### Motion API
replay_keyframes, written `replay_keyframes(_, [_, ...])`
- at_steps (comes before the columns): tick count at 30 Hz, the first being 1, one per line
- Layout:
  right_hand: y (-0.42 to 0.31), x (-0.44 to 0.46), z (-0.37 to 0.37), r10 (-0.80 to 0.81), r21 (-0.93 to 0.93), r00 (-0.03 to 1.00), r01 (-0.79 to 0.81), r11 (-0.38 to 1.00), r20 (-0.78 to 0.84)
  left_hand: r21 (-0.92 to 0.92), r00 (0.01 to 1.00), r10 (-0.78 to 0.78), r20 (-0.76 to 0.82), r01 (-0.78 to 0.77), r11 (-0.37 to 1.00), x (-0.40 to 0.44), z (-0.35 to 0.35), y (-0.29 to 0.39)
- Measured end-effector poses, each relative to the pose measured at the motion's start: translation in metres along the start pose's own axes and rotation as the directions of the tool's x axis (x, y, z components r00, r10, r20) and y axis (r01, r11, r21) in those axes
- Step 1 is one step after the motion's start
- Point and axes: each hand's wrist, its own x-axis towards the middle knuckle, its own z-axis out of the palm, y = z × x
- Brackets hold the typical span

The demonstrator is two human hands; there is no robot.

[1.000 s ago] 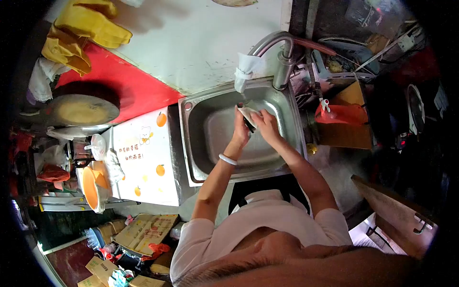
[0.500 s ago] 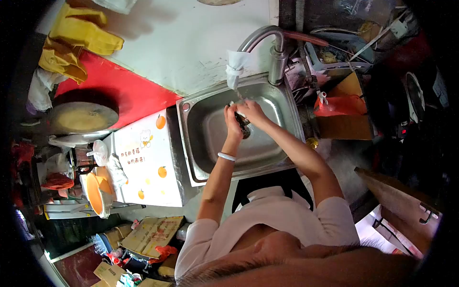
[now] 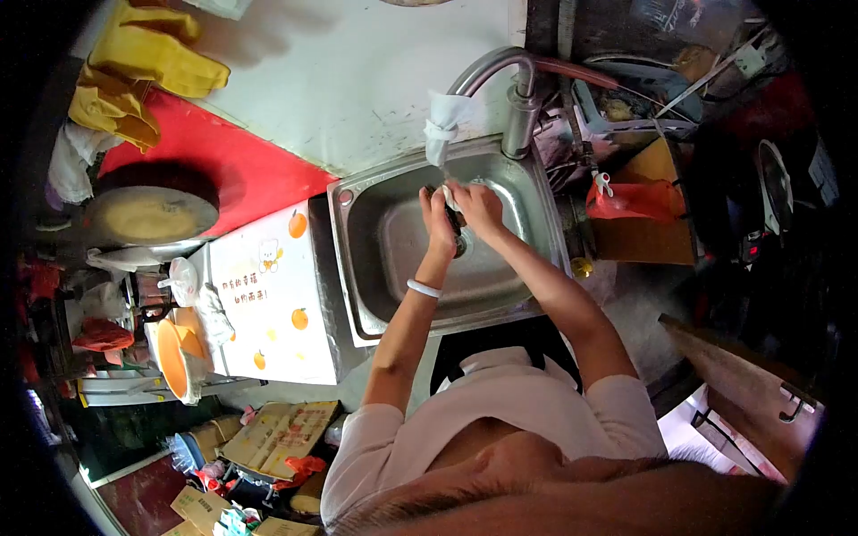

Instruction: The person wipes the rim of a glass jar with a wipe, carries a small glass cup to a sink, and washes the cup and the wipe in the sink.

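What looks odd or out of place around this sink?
The faucet stands out: a white, cloth-like wrap is bunched around the end of its spout, over the sink. That looks odd because spouts are usually bare. The white surface beyond the sink also has dark scuffs near its edge.

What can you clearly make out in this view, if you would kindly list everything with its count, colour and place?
sink: 1, silver, centre
faucet: 1, silver, sink's far edge
wrapping: 1, white, faucet's end
held item: 1, pale and dark, over sink, partly hidden
gloves: apparently 2, yellow, upper left
round board or pan: 1, dark and tan, left
orange-print panel: 1, white, left of sink
tub: 1, orange, left
cardboard: several, brown, lower left
open box: 1, brown, right
bracelet: 1, white, over sink
left grip, right grip: 1 each, bare, at held item
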Motion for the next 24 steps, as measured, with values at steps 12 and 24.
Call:
replay_keyframes(12, [0.005,0.009,-0.016,-0.562,0.114,0.801,0.590,0.799,-0.205,-0.048,0.965,-0.262,0.019,0.263,0.964,0.007,-0.028,0.004])
replay_keyframes(24, [-0.005,0.020,-0.017,-0.759,-0.210,0.627,0.729,0.651,-0.175,-0.158,0.962,-0.273,-0.014,0.268,0.950,0.006,-0.006,-0.013])
